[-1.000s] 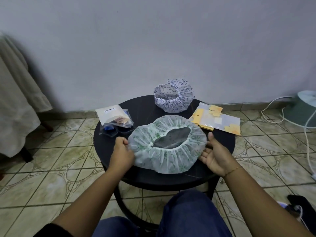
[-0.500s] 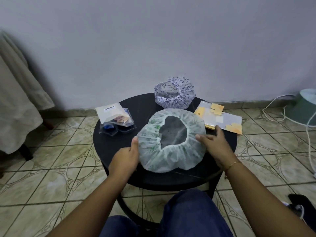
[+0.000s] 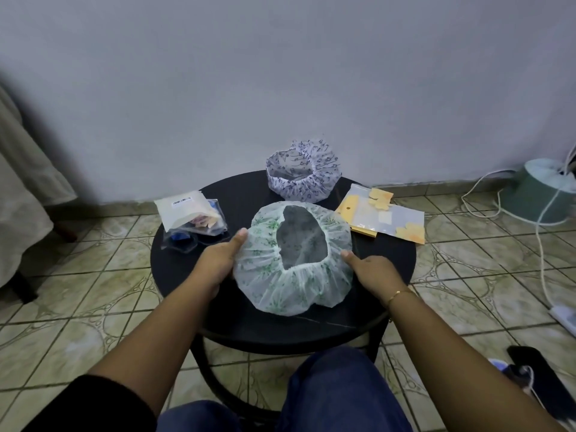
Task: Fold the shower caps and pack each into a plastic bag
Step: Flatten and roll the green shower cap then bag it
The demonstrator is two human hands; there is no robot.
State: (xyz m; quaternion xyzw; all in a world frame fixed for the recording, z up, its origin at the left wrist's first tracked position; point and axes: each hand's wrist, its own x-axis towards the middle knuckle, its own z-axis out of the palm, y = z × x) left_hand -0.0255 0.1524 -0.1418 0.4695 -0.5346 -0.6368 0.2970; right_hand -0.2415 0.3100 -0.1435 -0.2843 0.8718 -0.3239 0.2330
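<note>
A white shower cap with green print (image 3: 293, 277) lies opening-up on the round black table (image 3: 386, 260). My left hand (image 3: 218, 263) holds its left edge, thumb on top and fingers hidden beneath. My right hand (image 3: 372, 271) holds its right edge the same way. A second cap with purple print (image 3: 304, 176) stands at the table's back. Clear plastic bags with yellow flower print (image 3: 385, 218) lie at the right edge.
At the table's left lie a white pouch (image 3: 185, 208) and clear packets with blue items (image 3: 184, 241). My knees in blue trousers are under the near rim. White cables (image 3: 544, 235), a green object (image 3: 542, 194) and a power strip sit on the tiled floor right.
The green-print cap has been turned and drawn narrower; its opening now runs front to back. Both hands moved inward along its edges, the right hand lower.
</note>
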